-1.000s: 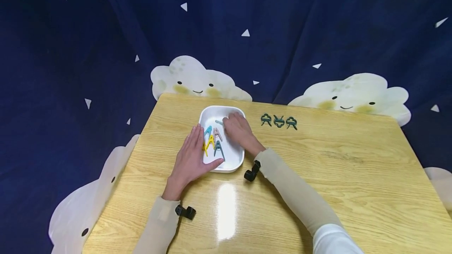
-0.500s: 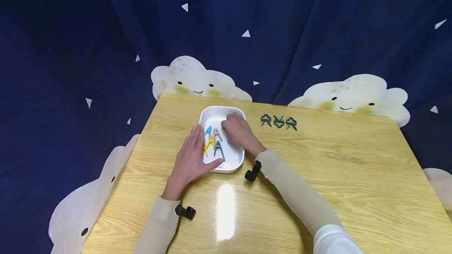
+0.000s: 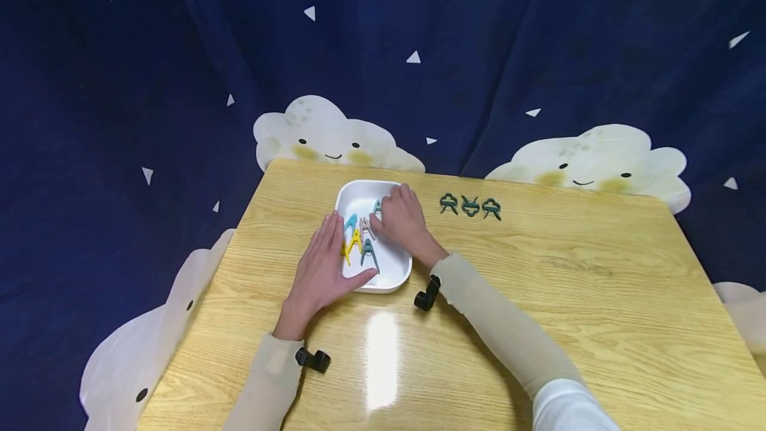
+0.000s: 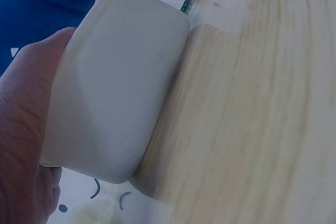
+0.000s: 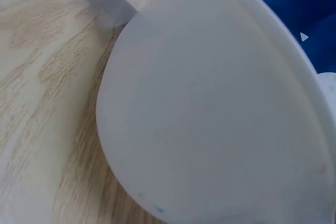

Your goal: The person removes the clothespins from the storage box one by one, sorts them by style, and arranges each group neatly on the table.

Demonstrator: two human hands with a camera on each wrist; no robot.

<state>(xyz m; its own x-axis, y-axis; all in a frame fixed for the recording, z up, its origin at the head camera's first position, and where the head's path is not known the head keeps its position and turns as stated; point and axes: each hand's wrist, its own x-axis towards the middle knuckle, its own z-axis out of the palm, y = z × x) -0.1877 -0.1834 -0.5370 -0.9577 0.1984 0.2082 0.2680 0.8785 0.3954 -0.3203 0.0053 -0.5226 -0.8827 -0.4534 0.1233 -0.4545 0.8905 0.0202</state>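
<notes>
Head view shows us a dark blue curtain (image 3: 359,32) behind a wooden table (image 3: 598,271) bearing a white tray (image 3: 391,268). We see the left hand (image 3: 326,261) straight-fingered along its left rim; the right hand (image 3: 405,220) bends inside, and whether it pinches anything we cannot tell. Coloured pegs (image 3: 356,238) lie in the tray, a teal peg (image 3: 378,206) beside the right fingers; three dark green clips (image 3: 470,206) line up to its right.

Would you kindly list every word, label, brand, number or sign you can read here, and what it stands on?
None: no readable text on the white tray, clips, table or dark blue curtain.
Any marking on the black wrist devices is too small to read.
</notes>
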